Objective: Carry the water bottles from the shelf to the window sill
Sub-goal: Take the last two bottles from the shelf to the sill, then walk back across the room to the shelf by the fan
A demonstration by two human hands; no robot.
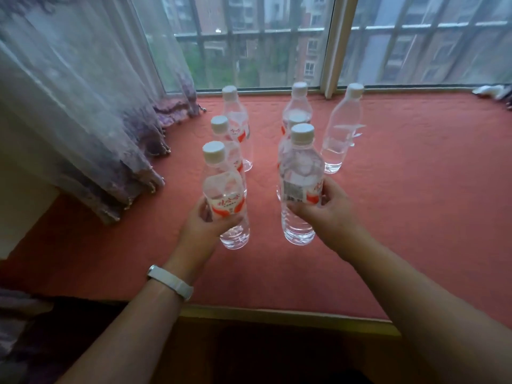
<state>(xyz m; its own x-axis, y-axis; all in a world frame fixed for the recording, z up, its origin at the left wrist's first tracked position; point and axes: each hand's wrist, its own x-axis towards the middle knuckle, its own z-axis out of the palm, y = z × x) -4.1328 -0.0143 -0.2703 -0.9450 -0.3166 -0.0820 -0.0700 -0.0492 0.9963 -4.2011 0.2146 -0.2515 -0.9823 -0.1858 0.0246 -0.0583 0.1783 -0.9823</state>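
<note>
Several clear water bottles with white caps and red-and-white labels stand in two rows on the red-padded window sill (401, 217). My left hand (206, 225) grips the nearest bottle of the left row (225, 195) around its label. My right hand (329, 209) grips the nearest bottle of the right row (300, 187) from the right side. Both held bottles are upright with their bases at the sill's pad. A bottle without a label (342, 128) stands apart at the back right.
A sheer purple-trimmed curtain (83, 106) hangs at the left, its hem resting on the sill. The window glass and its frame post (332, 45) close the back. A small pale and dark object (496, 92) lies at the far right. The sill's wooden front edge (277, 317) runs below my arms.
</note>
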